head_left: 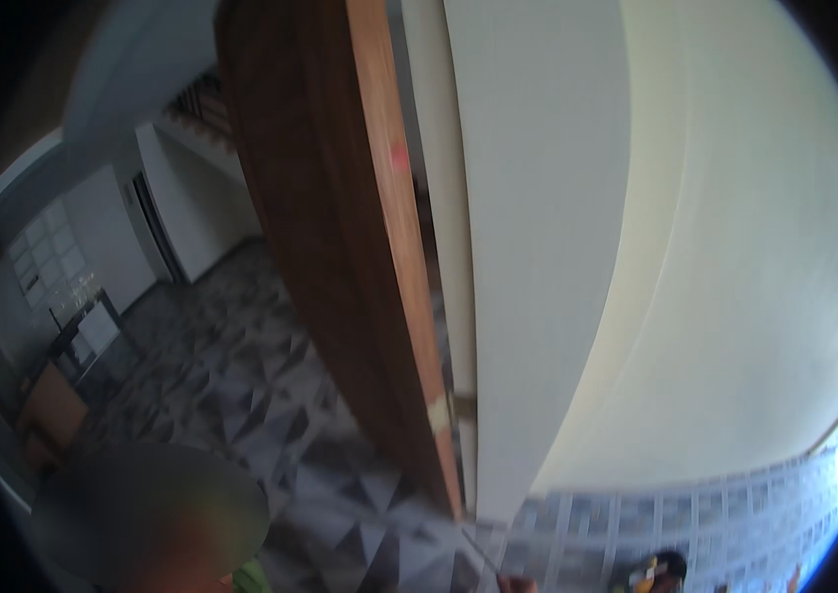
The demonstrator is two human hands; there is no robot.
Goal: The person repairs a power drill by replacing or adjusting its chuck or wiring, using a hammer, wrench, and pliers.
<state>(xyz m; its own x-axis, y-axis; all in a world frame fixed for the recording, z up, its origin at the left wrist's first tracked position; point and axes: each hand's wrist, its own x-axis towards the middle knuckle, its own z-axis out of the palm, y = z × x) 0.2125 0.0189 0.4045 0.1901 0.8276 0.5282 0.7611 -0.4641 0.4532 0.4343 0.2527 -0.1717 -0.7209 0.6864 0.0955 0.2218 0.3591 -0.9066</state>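
Observation:
At the bottom edge, a small part of what looks like my right hand (516, 585) shows, its fingers closed. A thin rod-like tool (480, 550), perhaps a screwdriver, rises from it toward the lower end of the door edge; its handle is hidden. The tall brown wooden door (305, 198) stands ajar, with its lighter edge (394, 208) facing me. A red mark sits high on that edge, and a pale cut-out patch (438, 413) lies lower down. Beside it runs the pale door frame (458, 247). My left hand cannot be made out.
Another person (157, 519) in a green collar is close at the lower left. A dark bag-like object with yellow items (658, 571) rests on the tiled floor (696, 509). A cream wall (735, 247) curves along the right. Furniture (92, 331) stands in the room beyond.

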